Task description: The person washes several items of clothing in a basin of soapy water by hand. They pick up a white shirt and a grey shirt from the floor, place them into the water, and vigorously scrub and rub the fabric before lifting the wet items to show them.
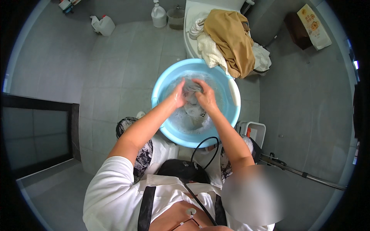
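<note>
A light grey-white wet cloth (191,101), perhaps a garment with a dark printed mark, is bunched between my hands. It hangs down into sudsy water inside a light blue basin (157,91). My left hand (180,94) grips the cloth's left side, its fingers partly hidden behind the folds. On the opposite side my right hand (206,96) is closed around the cloth, fingers curled over the top and thumb pressed in. White foam floats around the cloth. The cloth's lower part lies in the water, so its full shape cannot be made out.
A brown garment (227,36) and a cream knitted cloth (210,50) are heaped on a white toilet (189,48) behind the basin. A white pump bottle (158,16) and a white jug (104,26) stand by the far wall. A black cable (217,148) loops near the basin's front.
</note>
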